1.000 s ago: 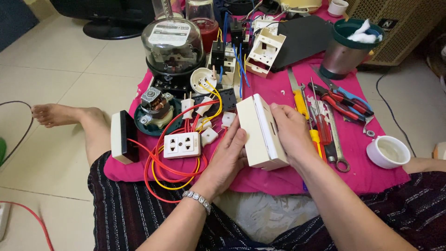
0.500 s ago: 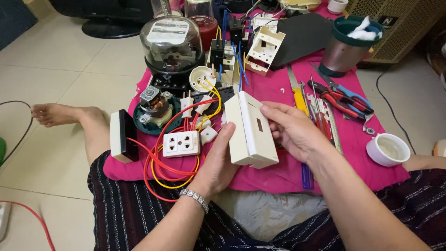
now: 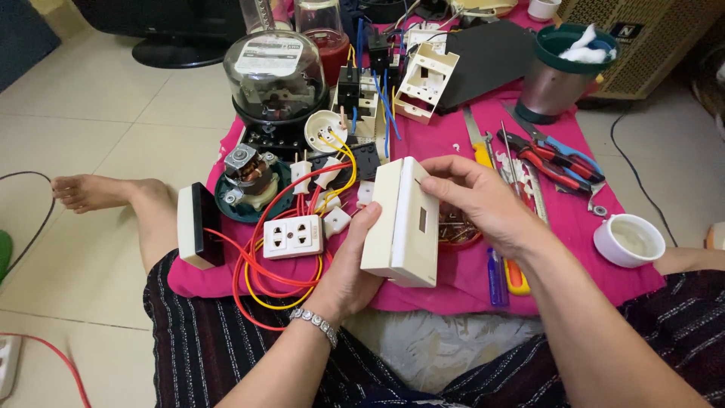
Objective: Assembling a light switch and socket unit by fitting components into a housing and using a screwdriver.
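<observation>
Head view: hands [image 3: 483, 204] (both) grip box [image 3: 402, 223].

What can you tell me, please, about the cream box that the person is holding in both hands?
The cream box is a plain rectangular housing of smooth plastic by its look, with a small upright slot in its front face and a seam along one side. It is held upright, slightly tilted, above the pink cloth. The left hand cups its lower left edge; the right hand grips its upper right, fingertips on the front. Its back is hidden.
</observation>
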